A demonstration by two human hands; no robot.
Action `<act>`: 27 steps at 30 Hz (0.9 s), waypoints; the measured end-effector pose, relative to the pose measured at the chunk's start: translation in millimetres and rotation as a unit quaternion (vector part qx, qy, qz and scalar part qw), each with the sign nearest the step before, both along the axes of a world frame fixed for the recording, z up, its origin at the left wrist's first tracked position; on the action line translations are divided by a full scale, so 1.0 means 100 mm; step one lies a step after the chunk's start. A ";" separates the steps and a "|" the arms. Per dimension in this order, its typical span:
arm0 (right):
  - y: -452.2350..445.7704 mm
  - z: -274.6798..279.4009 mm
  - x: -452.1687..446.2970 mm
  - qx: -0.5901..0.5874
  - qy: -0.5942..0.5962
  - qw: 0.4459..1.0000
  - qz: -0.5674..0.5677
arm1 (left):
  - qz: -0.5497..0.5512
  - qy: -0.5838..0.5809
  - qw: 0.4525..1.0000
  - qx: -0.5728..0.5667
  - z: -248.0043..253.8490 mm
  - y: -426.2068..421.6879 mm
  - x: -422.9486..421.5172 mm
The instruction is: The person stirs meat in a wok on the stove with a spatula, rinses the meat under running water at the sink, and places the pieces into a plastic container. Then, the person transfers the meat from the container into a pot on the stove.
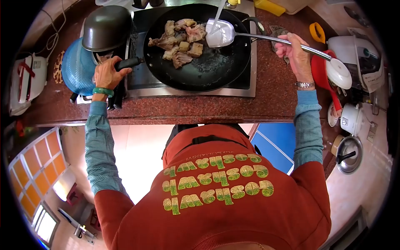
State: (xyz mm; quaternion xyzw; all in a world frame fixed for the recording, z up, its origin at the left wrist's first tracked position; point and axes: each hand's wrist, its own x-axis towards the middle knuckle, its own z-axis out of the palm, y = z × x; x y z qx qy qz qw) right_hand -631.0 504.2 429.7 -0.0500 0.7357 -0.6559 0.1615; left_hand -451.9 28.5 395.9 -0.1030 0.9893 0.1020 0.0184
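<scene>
"Left hand and right hand both look busy on my feed. What are they holding?"

"From my remote seat, I've got the left wrapped around the end of the black handle of the wok. Right's gripping a metal spatula by its shaft."

"Cool, so where's the wok sitting?"

"On the stovetop, pretty much between the two hands. Chunks of meat are bunched up toward its left side. Spatula blade's over the right side, right next to them. Can't tell if it's touching the bottom."

"Anything else near the hands?"

"Yeah, a green bangle on the left wrist, a metal watch on the right, and I see a dark pot just beyond the left hand."
</scene>
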 end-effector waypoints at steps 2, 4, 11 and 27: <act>-0.02 -0.01 -0.01 -0.002 0.022 1.000 -0.005 | -0.010 0.008 1.000 -0.004 -0.06 -0.04 0.01; -0.09 -0.04 -0.03 -0.007 0.043 0.999 -0.009 | -0.008 0.005 1.000 -0.001 -0.05 -0.03 0.01; -0.54 -0.38 -0.24 -0.067 0.070 0.992 0.075 | -0.017 0.000 1.000 -0.007 0.02 0.00 -0.01; 0.06 0.16 0.11 0.006 -0.049 0.994 0.093 | -0.013 -0.005 1.000 -0.012 0.05 0.02 0.00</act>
